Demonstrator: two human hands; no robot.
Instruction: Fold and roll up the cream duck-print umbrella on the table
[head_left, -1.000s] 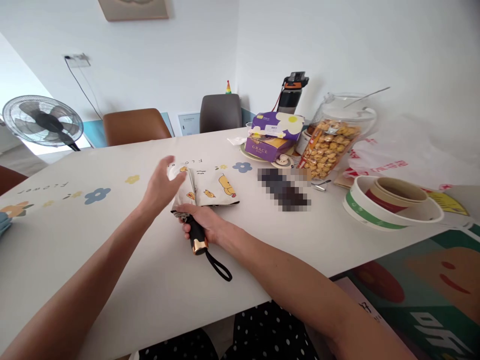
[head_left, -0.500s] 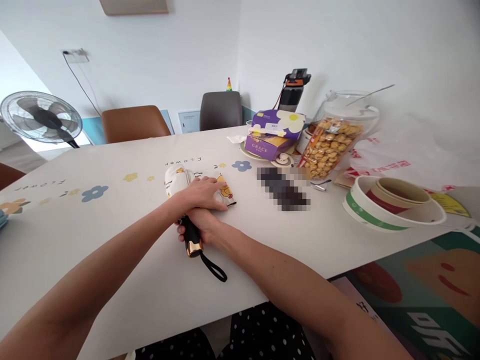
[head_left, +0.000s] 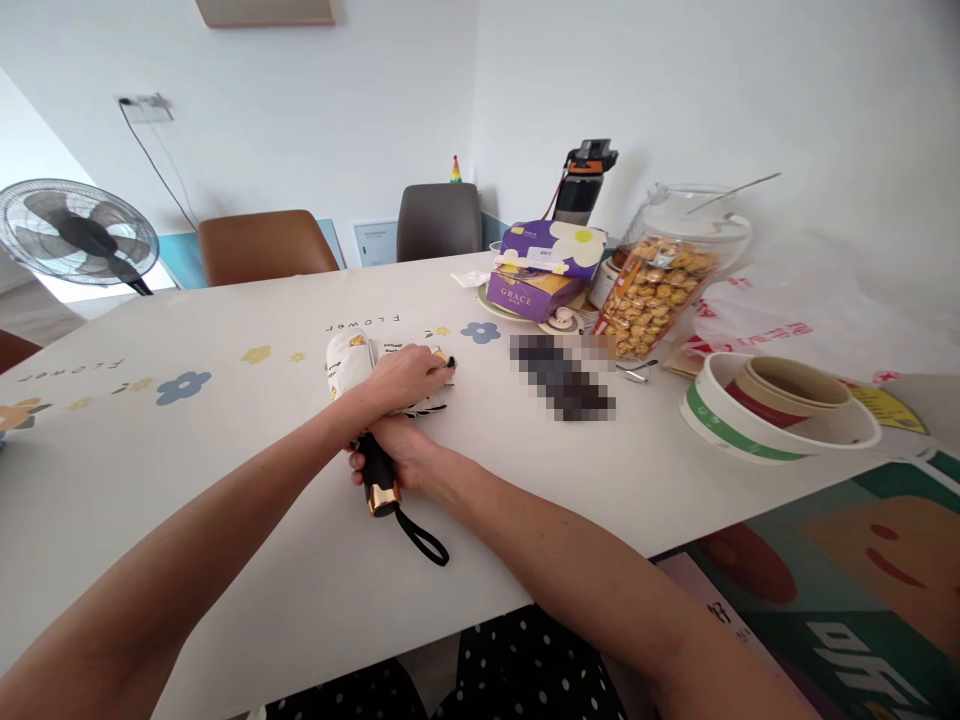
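A folded umbrella [head_left: 349, 362] with white printed fabric lies on the table, its black and gold handle toward me and a black wrist strap hanging off the end. My right hand [head_left: 401, 450] is closed around the handle near the fabric. Crossing above it, my left hand [head_left: 411, 375] has its fingers curled on the loose fabric at the umbrella's right side, gripping the edge. A small dark piece shows at its fingertips. Part of the fabric is hidden beneath the left hand.
On the right are a pixelated dark patch [head_left: 562, 378], purple boxes [head_left: 534, 290], a black bottle [head_left: 581, 190], a snack-filled plastic jar [head_left: 656, 290], a plastic bag [head_left: 780, 310] and a roll of tape [head_left: 799, 390] in a white-green ring [head_left: 720, 425]. Chairs [head_left: 266, 248] and a fan [head_left: 79, 235] stand beyond the table.
My left hand's fingers have gone from spread on the fabric to curled around its edge, and the loose flap is drawn in. My right hand keeps its hold on the handle.
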